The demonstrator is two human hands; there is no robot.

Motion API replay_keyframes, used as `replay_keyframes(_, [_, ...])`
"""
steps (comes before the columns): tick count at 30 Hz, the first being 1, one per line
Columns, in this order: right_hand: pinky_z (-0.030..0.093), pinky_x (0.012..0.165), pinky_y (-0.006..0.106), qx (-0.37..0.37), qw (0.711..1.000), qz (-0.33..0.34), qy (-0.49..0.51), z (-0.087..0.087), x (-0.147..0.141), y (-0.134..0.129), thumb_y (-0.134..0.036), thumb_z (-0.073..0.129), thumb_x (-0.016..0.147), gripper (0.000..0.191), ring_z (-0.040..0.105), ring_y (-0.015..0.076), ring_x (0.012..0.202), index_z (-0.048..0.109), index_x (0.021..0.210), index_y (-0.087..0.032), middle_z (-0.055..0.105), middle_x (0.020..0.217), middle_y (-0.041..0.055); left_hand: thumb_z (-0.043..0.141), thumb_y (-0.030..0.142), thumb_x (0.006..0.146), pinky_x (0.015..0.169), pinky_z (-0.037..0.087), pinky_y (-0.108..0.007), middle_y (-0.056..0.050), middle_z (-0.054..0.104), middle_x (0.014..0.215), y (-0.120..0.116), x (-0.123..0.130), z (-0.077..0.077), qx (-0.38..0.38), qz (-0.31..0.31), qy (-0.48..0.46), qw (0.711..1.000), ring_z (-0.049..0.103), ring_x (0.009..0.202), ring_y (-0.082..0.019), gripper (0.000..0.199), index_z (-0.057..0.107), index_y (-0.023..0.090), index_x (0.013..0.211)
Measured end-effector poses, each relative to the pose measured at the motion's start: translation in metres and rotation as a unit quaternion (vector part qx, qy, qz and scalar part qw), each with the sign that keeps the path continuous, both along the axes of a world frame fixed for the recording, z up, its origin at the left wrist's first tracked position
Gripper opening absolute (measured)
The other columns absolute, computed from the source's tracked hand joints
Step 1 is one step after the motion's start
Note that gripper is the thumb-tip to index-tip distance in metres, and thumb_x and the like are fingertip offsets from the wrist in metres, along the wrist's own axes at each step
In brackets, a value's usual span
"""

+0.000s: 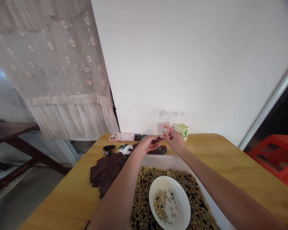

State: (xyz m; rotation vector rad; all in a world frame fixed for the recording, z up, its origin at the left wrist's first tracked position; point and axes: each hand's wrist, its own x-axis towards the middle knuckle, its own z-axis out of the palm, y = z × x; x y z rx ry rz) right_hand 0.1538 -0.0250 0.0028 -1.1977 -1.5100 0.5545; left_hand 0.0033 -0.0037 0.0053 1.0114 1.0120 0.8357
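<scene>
1. The left hand [146, 143] is partly open, its fingers stretched toward the right hand, with a dark brown square [157, 140] at the fingertips; whether it grips the square, I cannot tell.
2. The right hand [175, 141] has thumb and fingers pinched close beside that square; anything held there is too small to tell.
3. Both hands hover just past the far edge of a white tray [163, 162] heaped with beans, and a white bowl [158, 188] sits in the beans.
4. More dark squares [156, 151] lie on the table [232, 166] just below the hands, and a larger pile of dark squares [107, 171] lies left of the tray, near the table's left edge.
5. Two plastic bottles [167, 127] [182, 129] stand just beyond the hands, near the table's far edge against the white wall [194, 57].
6. A phone in a pink case [121, 137] lies at the far edge, left of the hands.
</scene>
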Motion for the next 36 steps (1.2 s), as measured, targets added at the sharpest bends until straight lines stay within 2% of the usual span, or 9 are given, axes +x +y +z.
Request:
replay_keyframes(5, [0.046,0.059,0.029,-0.002,1.0,-0.005,0.0,-0.0005,0.0005,-0.0001,-0.041,0.061,0.064,0.032,0.062,0.0169,0.062,0.037,0.059,-0.021,0.067,0.07,0.0028,0.051,0.019,0.07,0.059,0.05,-0.021,-0.006,0.068,0.088,0.0,0.0004,0.0005,0.008,-0.034,0.007,0.999,0.064,0.07,-0.015,0.015,0.062,0.015,0.079])
replay_keyframes(10, [0.047,0.058,0.029,-0.008,1.0,0.01,-0.003,-0.0001,-0.0004,0.0001,-0.04,0.06,0.065,0.031,0.062,0.0164,0.059,0.037,0.06,-0.021,0.067,0.07,0.0018,0.052,0.02,0.072,0.059,0.049,-0.02,-0.005,0.069,0.08,-0.0003,0.0008,0.0007,0.011,-0.059,-0.002,0.998,0.064,0.069,-0.014,0.017,0.063,0.016,0.084])
replay_keyframes(16, [0.047,0.058,0.029,0.005,1.0,0.015,-0.017,-0.0019,-0.0009,0.0017,-0.042,0.059,0.066,0.03,0.063,0.0171,0.063,0.038,0.06,-0.022,0.066,0.068,0.0006,0.053,0.017,0.071,0.058,0.048,-0.019,-0.006,0.069,0.078,-0.0018,0.0022,0.0016,0.024,-0.03,0.007,0.999,0.064,0.071,-0.014,0.016,0.064,0.014,0.082])
replay_keyframes(22, [0.045,0.058,0.03,0.007,0.999,-0.034,-0.037,-0.0001,0.0011,0.0007,-0.042,0.059,0.066,0.031,0.061,0.0164,0.058,0.037,0.058,-0.021,0.067,0.07,0.0019,0.05,0.017,0.072,0.057,0.047,-0.019,-0.008,0.069,0.08,-0.002,0.0026,0.0014,0.03,-0.039,-0.01,0.999,0.064,0.07,-0.014,0.015,0.064,0.013,0.078])
replay_keyframes(27, [0.045,0.058,0.028,0.011,0.999,-0.004,-0.042,-0.0029,-0.0006,0.0013,-0.04,0.057,0.067,0.029,0.062,0.0165,0.062,0.037,0.059,-0.022,0.065,0.065,-0.0002,0.052,0.016,0.072,0.06,0.048,-0.02,-0.009,0.069,0.076,-0.0018,0.0023,0.0008,0.021,-0.028,-0.02,0.999,0.064,0.072,-0.015,0.012,0.063,0.012,0.076])
replay_keyframes(33, [0.045,0.061,0.03,0.02,0.999,-0.026,-0.033,-0.0015,0.0012,0.002,-0.038,0.058,0.067,0.028,0.062,0.0174,0.065,0.037,0.058,-0.022,0.066,0.069,0.0009,0.051,0.017,0.073,0.06,0.049,-0.02,-0.008,0.069,0.076,-0.0045,0.0022,0.0036,0.02,-0.034,-0.01,0.999,0.064,0.07,-0.014,0.015,0.064,0.012,0.078])
replay_keyframes(36, [0.046,0.059,0.029,0.009,0.999,-0.012,-0.029,-0.0026,0.0014,0.0027,-0.037,0.058,0.067,0.027,0.062,0.017,0.063,0.037,0.059,-0.022,0.066,0.068,0.0002,0.05,0.016,0.073,0.06,0.049,-0.02,-0.008,0.069,0.074,-0.004,0.0023,0.0027,0.022,-0.032,-0.011,0.999,0.064,0.068,-0.014,0.015,0.064,0.012,0.075])
